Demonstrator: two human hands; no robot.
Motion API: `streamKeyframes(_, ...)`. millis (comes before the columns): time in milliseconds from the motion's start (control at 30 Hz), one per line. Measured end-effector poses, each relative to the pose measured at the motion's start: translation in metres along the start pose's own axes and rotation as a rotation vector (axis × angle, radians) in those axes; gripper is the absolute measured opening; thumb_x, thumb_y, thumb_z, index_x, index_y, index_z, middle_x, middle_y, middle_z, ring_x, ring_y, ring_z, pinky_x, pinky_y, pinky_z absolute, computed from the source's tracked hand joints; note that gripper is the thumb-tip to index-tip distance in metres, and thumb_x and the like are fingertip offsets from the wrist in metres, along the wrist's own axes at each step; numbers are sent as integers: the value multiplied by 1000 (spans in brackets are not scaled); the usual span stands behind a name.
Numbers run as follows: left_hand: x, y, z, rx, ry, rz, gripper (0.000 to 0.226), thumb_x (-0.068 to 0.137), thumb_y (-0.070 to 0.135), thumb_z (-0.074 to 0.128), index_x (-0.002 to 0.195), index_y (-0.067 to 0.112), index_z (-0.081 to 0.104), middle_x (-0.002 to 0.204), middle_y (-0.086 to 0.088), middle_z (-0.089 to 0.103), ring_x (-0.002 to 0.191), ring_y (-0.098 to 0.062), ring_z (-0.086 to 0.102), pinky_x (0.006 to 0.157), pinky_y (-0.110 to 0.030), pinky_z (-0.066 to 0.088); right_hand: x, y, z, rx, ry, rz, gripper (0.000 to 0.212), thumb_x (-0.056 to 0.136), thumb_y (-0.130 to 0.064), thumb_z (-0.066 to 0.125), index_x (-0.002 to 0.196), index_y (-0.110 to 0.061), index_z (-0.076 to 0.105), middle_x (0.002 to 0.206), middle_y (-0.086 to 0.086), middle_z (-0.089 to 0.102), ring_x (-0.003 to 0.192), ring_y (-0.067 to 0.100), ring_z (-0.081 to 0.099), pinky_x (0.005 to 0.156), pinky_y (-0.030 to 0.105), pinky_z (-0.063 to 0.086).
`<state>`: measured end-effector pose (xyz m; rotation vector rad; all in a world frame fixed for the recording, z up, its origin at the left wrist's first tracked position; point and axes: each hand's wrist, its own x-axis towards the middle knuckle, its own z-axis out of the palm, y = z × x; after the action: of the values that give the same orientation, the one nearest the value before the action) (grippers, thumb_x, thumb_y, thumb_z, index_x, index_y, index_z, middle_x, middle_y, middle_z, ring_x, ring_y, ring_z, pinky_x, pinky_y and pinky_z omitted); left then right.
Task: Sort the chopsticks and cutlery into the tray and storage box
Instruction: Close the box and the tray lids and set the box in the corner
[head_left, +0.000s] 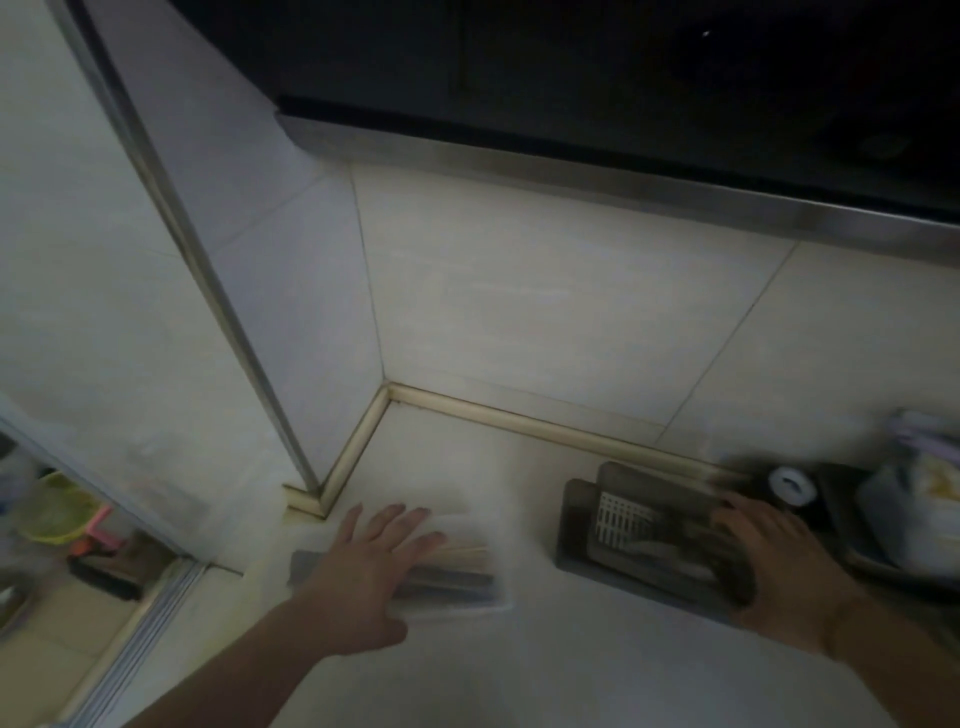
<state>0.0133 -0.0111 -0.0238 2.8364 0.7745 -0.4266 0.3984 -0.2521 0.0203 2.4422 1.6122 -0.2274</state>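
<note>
Head view, dim and blurry. Our left hand (374, 566) lies flat, fingers spread and straight, pressing on the clear storage box (457, 597) on the white counter (519, 665). Pale chopsticks (462, 551) show in the box just past our fingertips. Our right hand (774, 561) rests on the right end of the dark grey tray (582, 525), fingers draped over its contents; we can't tell whether they pinch anything. Tray holds a white slotted insert (621, 519) and dark cutlery, too blurred to identify. Box and tray sit apart, near the tiled wall corner.

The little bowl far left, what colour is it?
Yellow-green, seen in the head view, though blurry.
</note>
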Motion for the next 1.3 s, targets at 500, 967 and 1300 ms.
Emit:
streamKeyframes(500,68,12,-17,12,168,-58,69,92,6,40,152,34,18,162,0,6,149,-25,3,117,-51,9,53,-237,12,39,320,-218,58,38,-26,83,94,-14,74,99,9,69,95,35,64,85,54,50)
streamKeyframes(967,114,-83,-31,88,360,-340,72,76,6,60,137,40,46,126,0,50,102,-25,56,75,-38,53,142,-248,-8,215,225,95,47,73,0,59,117,-14,56,115,13,50,109,34,49,68,42,51)
streamKeyframes(1300,136,-94,-32,-8,438,-285,63,58,-1,73,117,19,67,116,-8,58,101,-34,56,80,-43,55,148,-234,-16,676,220,133,42,89,-32,53,131,-25,52,130,1,47,128,22,33,108,28,31)
